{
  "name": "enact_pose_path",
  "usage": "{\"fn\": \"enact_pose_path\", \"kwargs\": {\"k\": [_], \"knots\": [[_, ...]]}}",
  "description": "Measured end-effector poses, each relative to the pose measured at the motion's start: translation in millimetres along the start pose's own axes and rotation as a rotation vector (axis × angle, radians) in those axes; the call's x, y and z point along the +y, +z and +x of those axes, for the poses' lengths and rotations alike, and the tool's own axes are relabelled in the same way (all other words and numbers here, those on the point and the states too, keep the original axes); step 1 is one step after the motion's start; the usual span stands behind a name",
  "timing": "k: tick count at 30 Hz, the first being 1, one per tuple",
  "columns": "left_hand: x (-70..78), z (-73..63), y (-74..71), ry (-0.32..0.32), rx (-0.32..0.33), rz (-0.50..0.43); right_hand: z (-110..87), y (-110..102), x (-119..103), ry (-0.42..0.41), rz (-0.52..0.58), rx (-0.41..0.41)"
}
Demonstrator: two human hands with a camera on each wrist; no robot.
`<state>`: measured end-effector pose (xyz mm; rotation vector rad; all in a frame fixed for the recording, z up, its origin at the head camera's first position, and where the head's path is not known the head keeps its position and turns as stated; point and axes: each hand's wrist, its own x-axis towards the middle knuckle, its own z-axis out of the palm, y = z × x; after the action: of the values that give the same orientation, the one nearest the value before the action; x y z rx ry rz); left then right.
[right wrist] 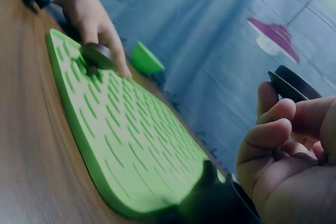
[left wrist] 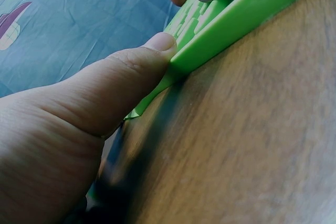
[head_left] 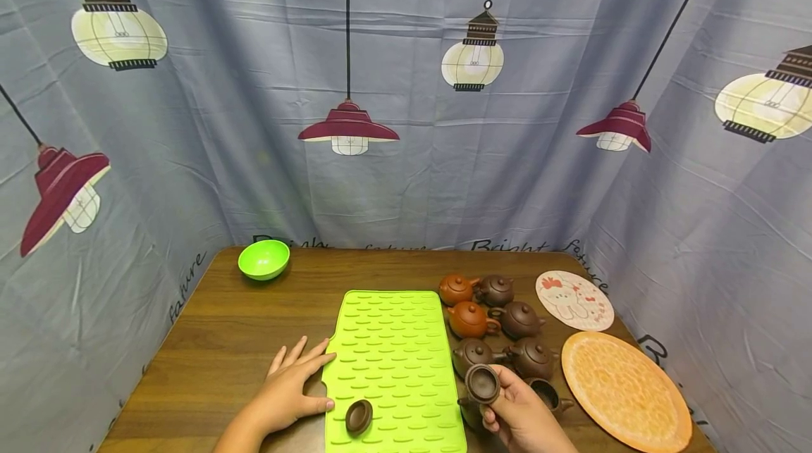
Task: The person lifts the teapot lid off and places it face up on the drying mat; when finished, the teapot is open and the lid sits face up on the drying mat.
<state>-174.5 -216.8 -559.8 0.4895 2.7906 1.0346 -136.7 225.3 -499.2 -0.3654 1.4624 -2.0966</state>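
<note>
My right hand (head_left: 525,412) pinches a dark brown teapot lid (head_left: 483,384) between thumb and fingers, its hollow underside facing the head camera. The lid is raised above the dark teapots at the mat's right side. Below it, an uncovered dark teapot (head_left: 547,394) shows its round opening; another beside it is partly hidden by the hand. Fingers spread, my left hand (head_left: 287,391) touches the left edge of the green ridged mat (head_left: 393,361). A second dark lid (head_left: 359,417) lies upside down on the mat near the left thumb (left wrist: 157,45).
Two orange-brown teapots (head_left: 468,320) and several dark teapots (head_left: 520,319) stand in two columns along the mat's right edge. Farther right lie a round rabbit-print mat (head_left: 574,300) and a round orange mat (head_left: 626,389). A green bowl (head_left: 263,260) sits at the back left, before the curtain.
</note>
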Motion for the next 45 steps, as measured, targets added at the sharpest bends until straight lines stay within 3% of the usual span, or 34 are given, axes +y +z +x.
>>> {"fn": "enact_pose_path", "kwargs": {"k": [6, 12, 19, 26, 40, 45], "knots": [[-2.1, 0.1, 1.1, 0.002, 0.004, 0.003, 13.9, 15.7, 5.4, -0.001, -0.035, -0.063], [-2.4, 0.5, 1.5, -0.001, 0.004, 0.005, 31.4, 33.3, 13.1, 0.065, -0.135, -0.054], [-1.7, 0.4, 1.2, -0.001, -0.001, 0.001, 48.8, 48.7, 29.3, 0.148, -0.292, 0.021], [-0.5, -0.8, 0.9, -0.006, -0.01, -0.017, 57.4, 63.3, 49.4, 0.245, -0.372, 0.12], [-0.3, 1.0, 1.3, -0.005, 0.0, -0.009, 65.9, 68.9, 57.0, 0.262, -0.526, 0.173], [-0.7, 0.9, 1.4, -0.004, 0.004, -0.006, 65.8, 68.3, 56.4, 0.284, -0.525, 0.173]]}}
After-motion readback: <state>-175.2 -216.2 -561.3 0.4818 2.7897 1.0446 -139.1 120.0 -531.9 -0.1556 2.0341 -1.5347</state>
